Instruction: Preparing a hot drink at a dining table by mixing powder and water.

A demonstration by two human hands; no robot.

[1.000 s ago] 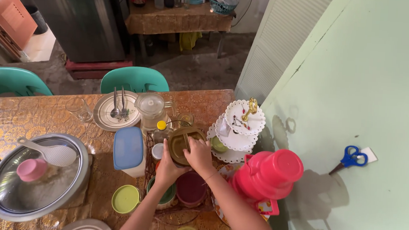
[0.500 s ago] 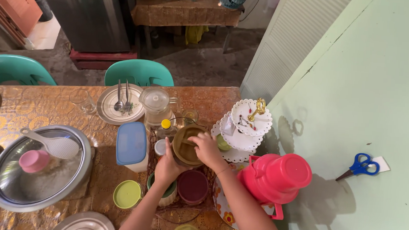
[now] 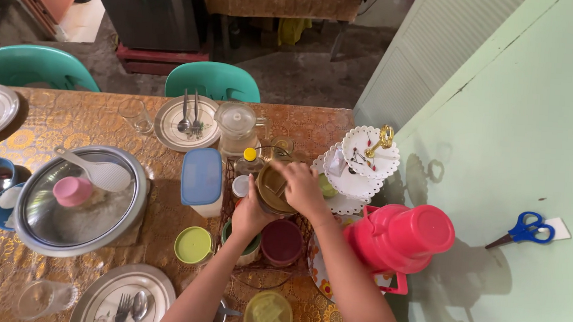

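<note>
Here, near the middle of the frame, both hands meet at a brown jar [image 3: 274, 190] that stands on the surface [image 3: 87, 123] among other containers. The left hand [image 3: 251, 211] wraps the jar's left side, its fingers curled against the wall. The right hand [image 3: 305, 188] lies over the jar's top from the right, fingers bent down onto the rim; whether they pinch a lid or something inside cannot be told.

Just below the jar sit a maroon-lidded container [image 3: 281, 241] and, partly under the left wrist, a green-rimmed cup [image 3: 248, 244]. A yellow-green lidded cup [image 3: 194, 244] stands to the left of those. Left of the jar is a white tub with a blue lid [image 3: 202, 178], and above it a clear glass pitcher [image 3: 236, 128] with a small yellow-capped bottle [image 3: 250, 158] beside it.

To the right of the hands rises a white tiered stand [image 3: 360, 161] with a gold handle, and lower right of it a red jug [image 3: 399, 237] close to the right forearm. At left centre lies a large pot with a glass lid [image 3: 82, 200] with a pink knob, a white rice paddle [image 3: 97, 171] resting on it. A plate with spoon and fork [image 3: 185, 121] sits in the upper middle, before a teal chair [image 3: 214, 82]. Blue-handled scissors [image 3: 527, 230] hang on the green wall at right.
</note>
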